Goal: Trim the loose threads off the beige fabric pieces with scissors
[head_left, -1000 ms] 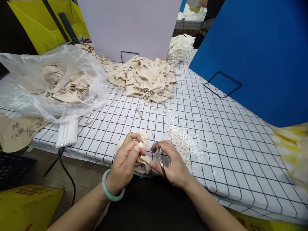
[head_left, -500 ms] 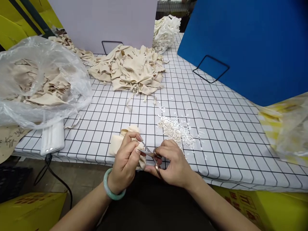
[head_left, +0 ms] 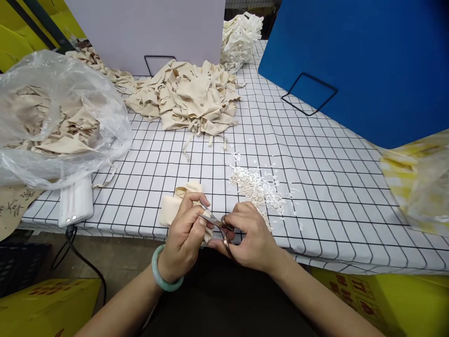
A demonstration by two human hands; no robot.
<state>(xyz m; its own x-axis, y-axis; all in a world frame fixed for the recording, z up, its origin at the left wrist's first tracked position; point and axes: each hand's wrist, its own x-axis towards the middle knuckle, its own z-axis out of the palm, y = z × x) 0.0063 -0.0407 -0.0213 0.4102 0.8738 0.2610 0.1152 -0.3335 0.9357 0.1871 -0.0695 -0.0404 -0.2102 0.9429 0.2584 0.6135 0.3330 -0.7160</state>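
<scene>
My left hand [head_left: 187, 231], with a pale green bangle [head_left: 164, 271] at the wrist, pinches a piece of cream fabric [head_left: 170, 209] near the table's front edge. Part of the fabric lies on the table behind the fingers and part hangs below them. In my right hand [head_left: 250, 236] is a pair of scissors [head_left: 224, 224] with brown handles. Their blades point left and lie at the fabric by my left fingertips; what exactly is between them is too small to make out. Just beyond my right hand lie many small white and cream snippets [head_left: 259, 189].
A heap of cream fabric pieces [head_left: 196, 96] lies farther back, beside a clear plastic bag [head_left: 115, 117] of similar pieces. A white power bank [head_left: 76, 201] with a cable sits front left. A blue board [head_left: 358, 61] and a pale lilac board [head_left: 147, 28] stand behind.
The scissor blades have closed together at the fabric by my left fingertips. Both hands keep nearly the same place, and the view has shifted slightly.
</scene>
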